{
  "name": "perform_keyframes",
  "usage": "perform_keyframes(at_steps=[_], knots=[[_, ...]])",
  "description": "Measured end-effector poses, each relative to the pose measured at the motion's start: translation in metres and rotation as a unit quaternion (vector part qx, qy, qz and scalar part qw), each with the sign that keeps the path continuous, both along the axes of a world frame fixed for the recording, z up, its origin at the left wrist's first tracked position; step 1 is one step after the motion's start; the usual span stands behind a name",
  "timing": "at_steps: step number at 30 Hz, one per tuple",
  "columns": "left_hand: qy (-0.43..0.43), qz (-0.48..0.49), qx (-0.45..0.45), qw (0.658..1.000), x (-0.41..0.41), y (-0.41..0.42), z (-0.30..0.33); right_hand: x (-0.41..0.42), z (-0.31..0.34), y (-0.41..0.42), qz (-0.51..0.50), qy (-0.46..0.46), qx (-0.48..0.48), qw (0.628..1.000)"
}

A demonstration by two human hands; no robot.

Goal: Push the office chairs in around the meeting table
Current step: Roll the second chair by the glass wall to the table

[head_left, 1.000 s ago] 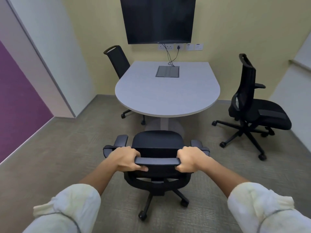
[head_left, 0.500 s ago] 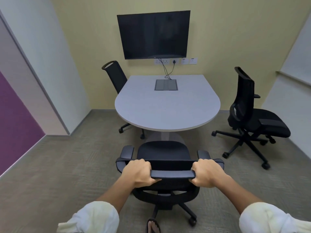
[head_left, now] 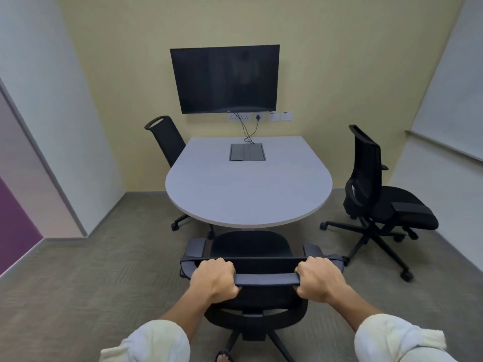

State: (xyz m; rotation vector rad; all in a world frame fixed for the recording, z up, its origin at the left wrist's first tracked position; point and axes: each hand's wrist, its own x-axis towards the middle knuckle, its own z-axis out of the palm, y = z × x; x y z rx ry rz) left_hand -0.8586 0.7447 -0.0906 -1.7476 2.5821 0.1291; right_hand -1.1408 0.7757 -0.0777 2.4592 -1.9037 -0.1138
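A black office chair (head_left: 251, 246) stands in front of me, its seat front just under the rounded near edge of the grey meeting table (head_left: 245, 194). My left hand (head_left: 214, 279) and my right hand (head_left: 317, 279) both grip the top bar of its backrest. A second black chair (head_left: 167, 139) sits tucked against the table's far left side. A third black chair (head_left: 376, 189) stands apart from the table on the right, its back towards the table and its seat turned away.
A dark screen (head_left: 226, 78) hangs on the yellow wall behind the table, with sockets and cables below it. A cable box (head_left: 247, 152) is set in the tabletop. Walls close in left and right. A sandalled foot (head_left: 224, 357) shows below the chair.
The chair has rolled forward towards the table with both hands still on its backrest. The view has tilted up, showing more of the screen and wall.
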Motion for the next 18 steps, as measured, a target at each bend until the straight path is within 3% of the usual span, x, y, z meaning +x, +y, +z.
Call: perform_keyframes(at_steps=[18], knots=[[-0.04,-0.008,-0.001,0.999,-0.001,-0.13,0.011,-0.001,-0.001,-0.133,0.012,-0.026,0.014,0.999]])
